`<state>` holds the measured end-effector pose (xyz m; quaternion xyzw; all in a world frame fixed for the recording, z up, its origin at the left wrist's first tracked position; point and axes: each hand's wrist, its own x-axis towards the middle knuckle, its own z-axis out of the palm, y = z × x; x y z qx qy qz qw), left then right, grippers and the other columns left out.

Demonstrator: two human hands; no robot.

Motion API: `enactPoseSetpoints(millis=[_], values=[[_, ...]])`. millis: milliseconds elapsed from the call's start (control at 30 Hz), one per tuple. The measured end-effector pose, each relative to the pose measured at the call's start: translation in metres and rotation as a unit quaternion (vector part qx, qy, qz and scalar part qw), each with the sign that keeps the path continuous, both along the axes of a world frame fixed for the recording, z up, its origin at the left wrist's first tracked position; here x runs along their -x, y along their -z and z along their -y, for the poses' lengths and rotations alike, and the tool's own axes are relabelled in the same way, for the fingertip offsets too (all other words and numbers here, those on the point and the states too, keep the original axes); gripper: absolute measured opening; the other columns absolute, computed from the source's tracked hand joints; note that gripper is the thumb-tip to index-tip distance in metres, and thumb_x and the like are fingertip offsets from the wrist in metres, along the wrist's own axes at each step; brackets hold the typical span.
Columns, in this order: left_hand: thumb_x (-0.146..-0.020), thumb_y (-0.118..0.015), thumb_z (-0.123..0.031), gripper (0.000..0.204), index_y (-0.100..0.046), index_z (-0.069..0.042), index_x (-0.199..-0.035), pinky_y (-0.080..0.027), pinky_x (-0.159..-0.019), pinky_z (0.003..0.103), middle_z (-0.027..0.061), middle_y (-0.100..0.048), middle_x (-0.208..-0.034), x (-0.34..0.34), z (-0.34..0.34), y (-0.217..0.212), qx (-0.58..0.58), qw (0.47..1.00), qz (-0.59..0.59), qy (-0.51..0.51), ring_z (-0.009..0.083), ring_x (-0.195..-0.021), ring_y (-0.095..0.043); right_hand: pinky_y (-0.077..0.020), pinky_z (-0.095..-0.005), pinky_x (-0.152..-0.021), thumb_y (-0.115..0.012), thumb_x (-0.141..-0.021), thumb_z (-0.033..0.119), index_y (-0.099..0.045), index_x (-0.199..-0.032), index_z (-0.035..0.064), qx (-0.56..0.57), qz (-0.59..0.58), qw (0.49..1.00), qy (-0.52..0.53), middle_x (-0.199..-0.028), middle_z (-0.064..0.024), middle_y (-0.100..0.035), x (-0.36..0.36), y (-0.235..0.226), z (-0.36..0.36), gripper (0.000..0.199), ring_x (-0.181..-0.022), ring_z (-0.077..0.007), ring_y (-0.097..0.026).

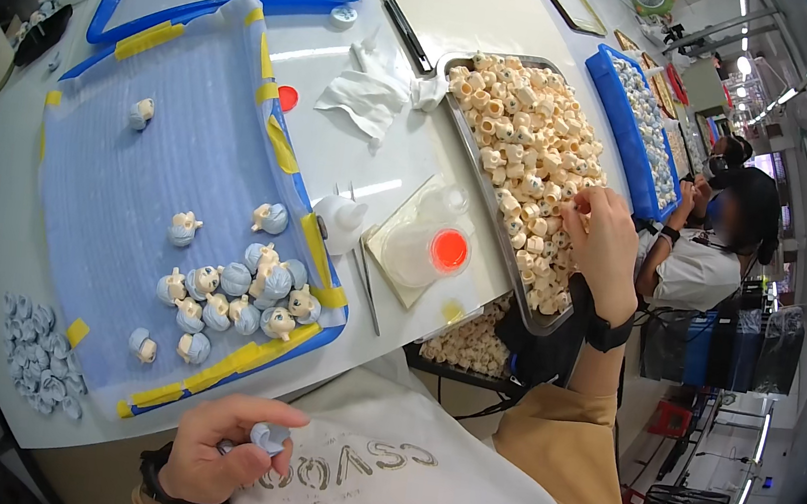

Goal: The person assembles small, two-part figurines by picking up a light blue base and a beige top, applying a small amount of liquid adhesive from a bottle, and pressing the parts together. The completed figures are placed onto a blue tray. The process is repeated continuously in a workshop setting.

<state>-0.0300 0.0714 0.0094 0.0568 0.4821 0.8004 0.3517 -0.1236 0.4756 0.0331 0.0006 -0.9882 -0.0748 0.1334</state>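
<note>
My left hand (233,448) is low in the view, thumb and fingers closed on a small blue-grey doll hair piece (270,438). My right hand (606,245) reaches over a metal tray (482,168) heaped with peach doll head pieces (526,116). Its fingers curl together at the pile's right side; what they grip, if anything, is hidden. On the left, a paper-lined blue tray (112,246) carries several doll heads with blue hair (235,279), mostly clustered at its near right corner. Loose blue-grey hair pieces (38,358) lie in a heap beside that tray.
Between the trays stand a jar with red contents (448,250), a white squeeze bottle (339,219) and tweezers (368,293). Crumpled tissue (367,96) and a black pen (406,33) lie farther back. A co-worker (717,240) sits at right beyond a full blue tray (630,129).
</note>
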Motion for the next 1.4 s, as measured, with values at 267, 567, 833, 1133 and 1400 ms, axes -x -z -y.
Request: enactPoseSetpoints(millis=[267, 567, 833, 1133, 1400], values=[[-0.091, -0.046, -0.036, 0.045, -0.049, 0.002, -0.115, -0.034, -0.050, 0.017, 0.0089, -0.052, -0.081, 0.001, -0.010, 0.002, -0.022, 1.000, -0.001, -0.018, 0.0044, -0.054, -0.039, -0.0468, -0.0302, -0.061, -0.063, -0.075, 0.007, -0.056, -0.088, 0.0026, 0.132, -0.065, 0.989, -0.010, -0.082, -0.0099, -0.059, -0.019, -0.004, 0.000, 0.016, -0.070, -0.0226, -0.058], [-0.091, -0.044, -0.043, 0.047, -0.051, 0.000, -0.109, -0.036, -0.057, 0.019, 0.0015, -0.052, -0.083, 0.003, -0.012, 0.004, -0.015, 0.998, -0.015, 0.064, 0.0043, -0.065, -0.044, -0.0481, -0.0263, -0.054, -0.061, -0.068, 0.004, -0.058, -0.093, -0.0083, 0.381, 0.075, 0.749, -0.536, -0.088, -0.0174, -0.057, -0.062, -0.022, 0.176, 0.028, -0.066, -0.0215, -0.059], [-0.093, -0.045, -0.027, 0.034, -0.047, 0.000, -0.112, -0.039, -0.062, 0.019, 0.0046, -0.053, -0.093, -0.003, -0.014, 0.002, -0.050, 0.999, 0.005, -0.007, 0.0054, -0.074, -0.047, -0.0482, -0.0284, -0.056, -0.073, -0.061, 0.011, -0.062, -0.090, -0.0024, 0.471, -0.053, 0.786, -0.398, -0.080, -0.0091, -0.057, -0.073, 0.005, 0.212, 0.034, -0.071, -0.0234, -0.058], [-0.089, -0.037, -0.011, 0.036, -0.042, 0.002, -0.122, -0.038, -0.059, 0.019, 0.0091, -0.054, -0.092, 0.003, -0.008, 0.002, -0.077, 0.994, 0.070, 0.022, 0.0060, -0.060, -0.041, -0.0460, -0.0284, -0.060, -0.062, -0.062, -0.011, -0.062, -0.096, -0.0021, 0.399, -0.127, 0.892, -0.170, -0.083, -0.0109, -0.062, -0.059, -0.025, 0.147, 0.035, -0.069, -0.0217, -0.057], [-0.089, -0.037, -0.010, 0.033, -0.039, 0.002, -0.119, -0.037, -0.057, 0.019, 0.0111, -0.054, -0.091, 0.006, -0.011, 0.001, -0.086, 0.991, 0.099, -0.001, 0.0058, -0.060, -0.040, -0.0450, -0.0314, -0.061, -0.069, -0.066, 0.001, -0.062, -0.086, 0.0031, 0.234, 0.025, 0.935, -0.266, -0.082, -0.0075, -0.060, -0.019, -0.025, 0.118, 0.022, -0.070, -0.0231, -0.055]])
